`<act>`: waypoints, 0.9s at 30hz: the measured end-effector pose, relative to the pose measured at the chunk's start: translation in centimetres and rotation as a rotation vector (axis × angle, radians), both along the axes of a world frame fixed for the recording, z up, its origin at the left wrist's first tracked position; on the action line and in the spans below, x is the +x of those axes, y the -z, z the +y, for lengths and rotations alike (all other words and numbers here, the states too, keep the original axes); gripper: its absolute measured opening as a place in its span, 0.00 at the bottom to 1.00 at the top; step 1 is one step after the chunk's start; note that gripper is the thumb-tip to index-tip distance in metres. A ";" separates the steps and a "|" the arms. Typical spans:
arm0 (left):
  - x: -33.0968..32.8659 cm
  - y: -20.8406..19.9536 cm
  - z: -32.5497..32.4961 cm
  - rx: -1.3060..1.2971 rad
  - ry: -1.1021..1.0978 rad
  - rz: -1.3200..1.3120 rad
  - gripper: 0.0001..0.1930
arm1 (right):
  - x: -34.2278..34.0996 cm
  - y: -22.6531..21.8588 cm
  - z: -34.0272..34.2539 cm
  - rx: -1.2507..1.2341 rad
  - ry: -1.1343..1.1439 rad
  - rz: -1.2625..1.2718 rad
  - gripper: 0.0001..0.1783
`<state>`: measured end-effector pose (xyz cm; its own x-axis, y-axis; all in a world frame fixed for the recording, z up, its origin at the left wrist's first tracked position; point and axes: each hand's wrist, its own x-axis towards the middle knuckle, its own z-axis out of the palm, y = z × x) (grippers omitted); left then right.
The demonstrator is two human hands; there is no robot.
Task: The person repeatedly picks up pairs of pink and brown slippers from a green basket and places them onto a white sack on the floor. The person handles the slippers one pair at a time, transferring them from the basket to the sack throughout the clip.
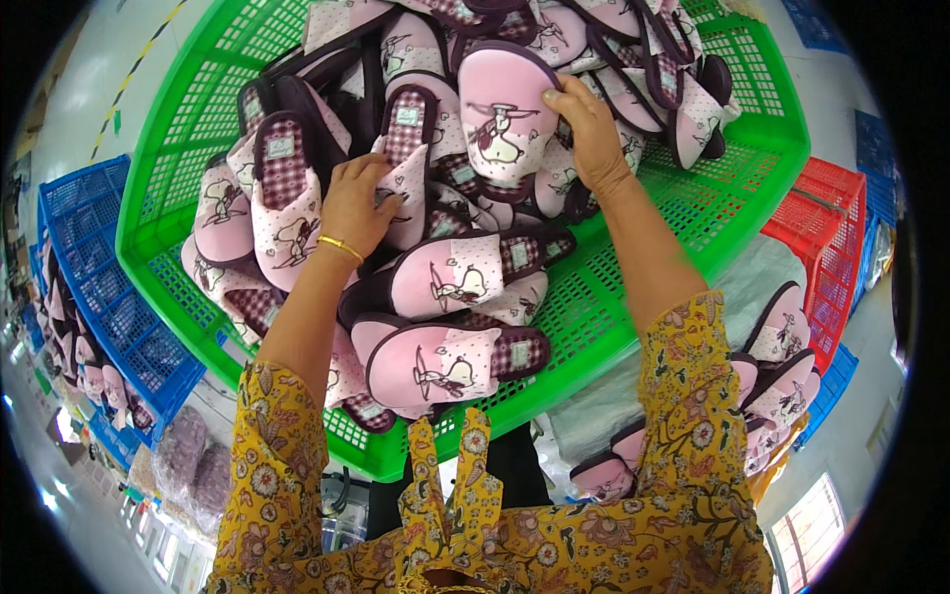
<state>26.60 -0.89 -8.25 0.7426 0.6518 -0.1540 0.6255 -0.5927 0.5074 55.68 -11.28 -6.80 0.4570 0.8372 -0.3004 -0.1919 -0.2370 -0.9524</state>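
Observation:
A heap of pink and white slippers fills the green plastic basket in front of me. They have a printed cartoon dog, dark maroon edging and checked insoles. My right hand is closed on the edge of one slipper, thumb on top, holding it above the heap with its printed upper facing me. My left hand has its fingers bent round the side of another slipper that lies in the heap, its checked insole showing. The fingertips of the left hand are partly hidden. Two slippers lie nearest me.
Blue crates stand at the left beside more slippers. To the right are a red crate and another pile of slippers. Wrapped purplish bundles lie at the lower left. The basket's raised green rim runs beneath my forearms.

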 end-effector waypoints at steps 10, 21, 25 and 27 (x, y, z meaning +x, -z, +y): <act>-0.1 0.3 -0.1 -0.008 -0.011 -0.003 0.21 | -4.8 -1.0 1.1 0.049 -0.952 -1.247 0.11; 0.0 0.2 -0.1 -0.010 -0.027 -0.011 0.20 | -12.9 5.4 1.4 0.306 -0.362 -1.082 0.13; 0.0 0.3 -0.1 -0.037 -0.033 0.016 0.21 | -13.5 2.9 -1.0 -0.005 0.022 -1.176 0.24; 0.2 0.3 -0.1 -0.026 -0.027 0.002 0.21 | -12.6 3.4 -2.0 -0.176 0.190 -1.082 0.37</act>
